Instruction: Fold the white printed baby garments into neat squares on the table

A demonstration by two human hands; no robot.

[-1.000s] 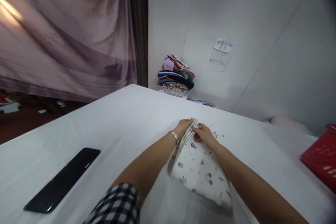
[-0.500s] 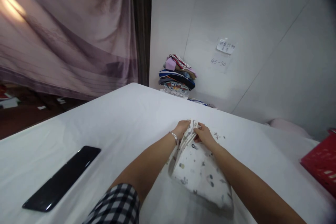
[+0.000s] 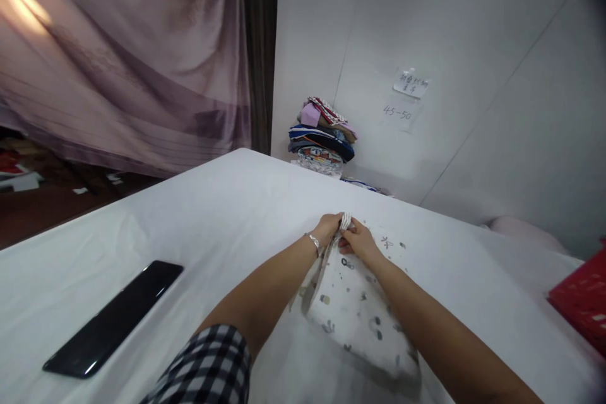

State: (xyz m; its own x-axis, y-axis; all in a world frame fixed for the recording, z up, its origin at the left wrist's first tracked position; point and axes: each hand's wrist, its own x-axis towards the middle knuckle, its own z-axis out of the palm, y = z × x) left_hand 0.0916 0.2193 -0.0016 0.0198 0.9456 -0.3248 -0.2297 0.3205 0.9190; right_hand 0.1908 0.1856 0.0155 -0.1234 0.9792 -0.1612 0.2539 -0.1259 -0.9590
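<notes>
A white cloth with small printed figures (image 3: 362,319) lies folded on the white table (image 3: 213,214) in front of me. My left hand (image 3: 328,228), with a silver bracelet at the wrist, pinches the far edge of the cloth. My right hand (image 3: 358,241) grips the same bunched edge right beside it. Both hands meet at the cloth's far end, fingers closed on the fabric. A checked sleeve covers my left upper arm.
A black phone (image 3: 113,319) lies on the table at the left. A stack of folded coloured clothes (image 3: 322,137) sits against the wall at the back. A red basket (image 3: 582,300) stands at the right edge. A paper note (image 3: 409,83) hangs on the wall. Purple curtain at left.
Both hands have drawn the cloth's far edge together into a tighter bunch and shifted slightly left. The cloth's folded layers are now gathered between the fingers.
</notes>
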